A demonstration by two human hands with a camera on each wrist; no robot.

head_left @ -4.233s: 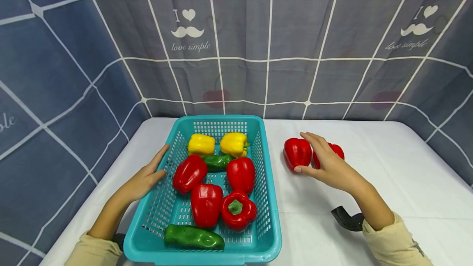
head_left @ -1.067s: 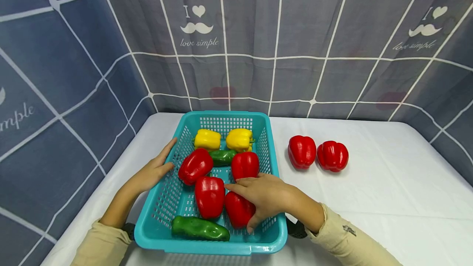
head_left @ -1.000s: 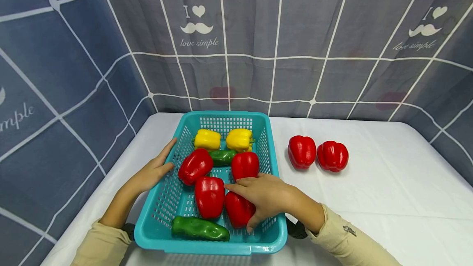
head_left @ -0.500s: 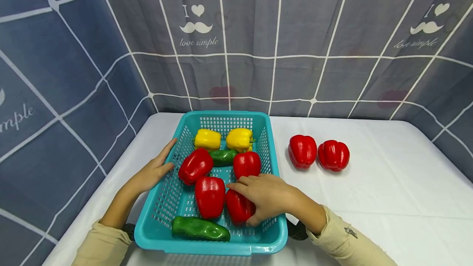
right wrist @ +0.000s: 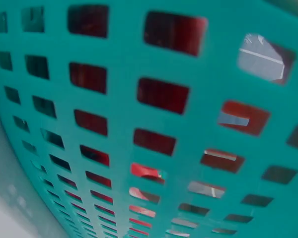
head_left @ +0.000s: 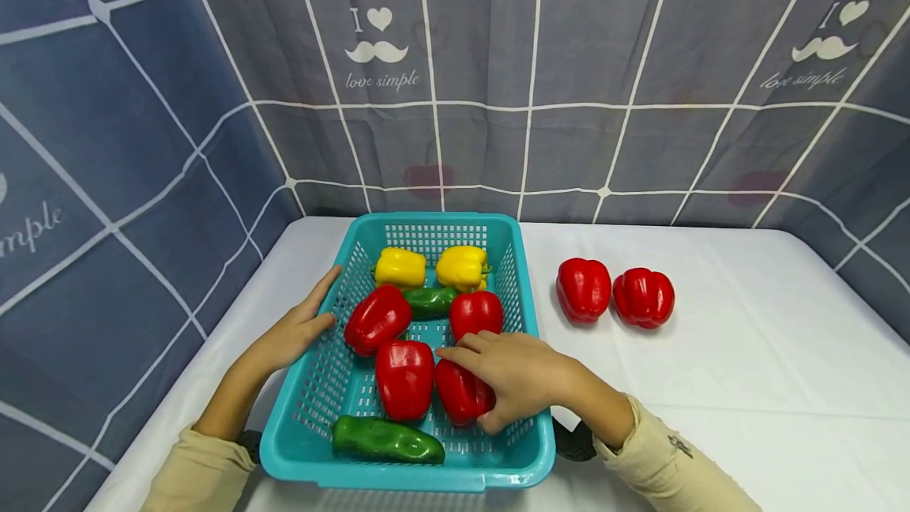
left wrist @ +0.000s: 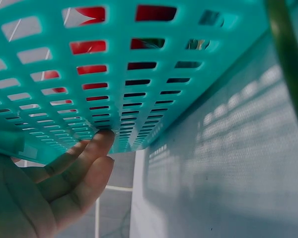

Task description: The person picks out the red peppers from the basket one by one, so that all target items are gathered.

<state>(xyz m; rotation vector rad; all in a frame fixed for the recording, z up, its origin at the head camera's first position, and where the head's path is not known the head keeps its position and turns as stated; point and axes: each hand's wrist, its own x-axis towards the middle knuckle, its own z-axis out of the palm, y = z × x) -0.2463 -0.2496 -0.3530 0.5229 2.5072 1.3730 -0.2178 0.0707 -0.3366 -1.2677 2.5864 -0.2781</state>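
The red pepper (head_left: 460,391) you are working on lies in the near right corner of the teal basket (head_left: 522,461), directly under your right hand (head_left: 515,379). Your fingers (head_left: 465,355) curl over its top from the right while the thumb comes round its near side, so the pepper sits to the left of and below your palm, gripped, with only its left half showing. It stands roughly upright, long axis running near to far along the basket floor as far as you can judge, and the way out is up and to the right, over the right wall just beside your wrist.

Touching it on the left is a second red pepper (head_left: 404,377). A green pepper (head_left: 387,440) lies crosswise in front of both, and a third red pepper (head_left: 476,314) sits just behind your knuckles.

Your left hand (head_left: 293,333) is the farther one. It rests flat against the outside of the basket's left wall, fingers (left wrist: 92,148) straight and held together on the mesh.

Out on the white table (head_left: 746,385) to the right, well apart from the basket, two red peppers (head_left: 614,292) sit touching each other.
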